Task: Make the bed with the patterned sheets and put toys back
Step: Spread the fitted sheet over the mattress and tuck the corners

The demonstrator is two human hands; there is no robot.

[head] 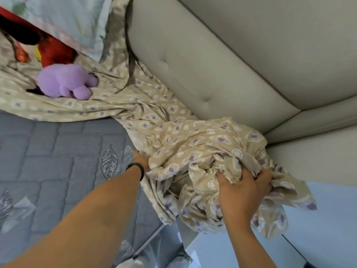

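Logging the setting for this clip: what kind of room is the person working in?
Most likely a bedroom. The hands work at a bare quilted mattress against a padded headboard, with a bunched patterned sheet, a pillow and a purple plush toy lying on it.

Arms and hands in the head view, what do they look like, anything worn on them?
Both forearms are bare, with no sleeves in view. The left hand is mostly hidden by fabric; its wrist carries a thin black band, the only thing worn. The right hand has no ring, watch or glove that shows.
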